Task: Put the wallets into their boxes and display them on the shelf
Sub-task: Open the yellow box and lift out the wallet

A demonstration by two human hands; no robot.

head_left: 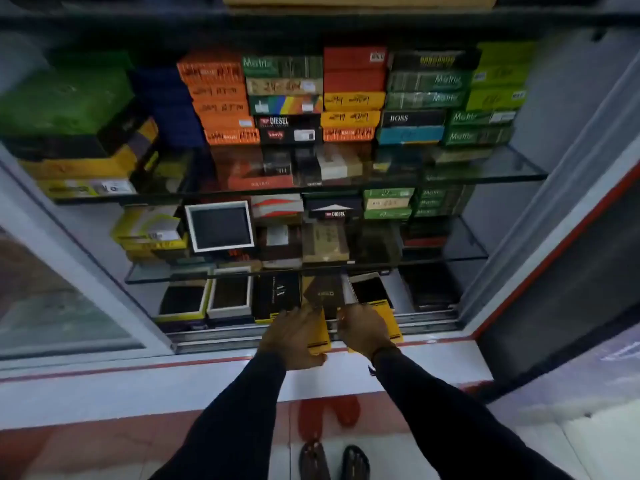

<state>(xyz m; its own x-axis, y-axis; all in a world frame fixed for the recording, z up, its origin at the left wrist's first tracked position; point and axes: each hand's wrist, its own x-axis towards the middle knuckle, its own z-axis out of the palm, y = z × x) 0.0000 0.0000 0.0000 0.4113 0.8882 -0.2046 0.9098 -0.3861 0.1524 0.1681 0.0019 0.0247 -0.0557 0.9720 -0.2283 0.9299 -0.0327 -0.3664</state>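
Hands (294,336) over half-hidden yellow boxes (320,336)

top box (360,0): cut off | orange box (216,72) writing: blurred

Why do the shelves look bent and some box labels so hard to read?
Head view: the wide-angle lens bows the glass shelf and the cabinet frame outward; light is dim, so the bottom shelf sits in shadow; the glass mirrors the boxes above it; the left hand, right hand and the yellow boxes they hold are smeared by motion blur; DIESEL and BOSS labels stay readable.
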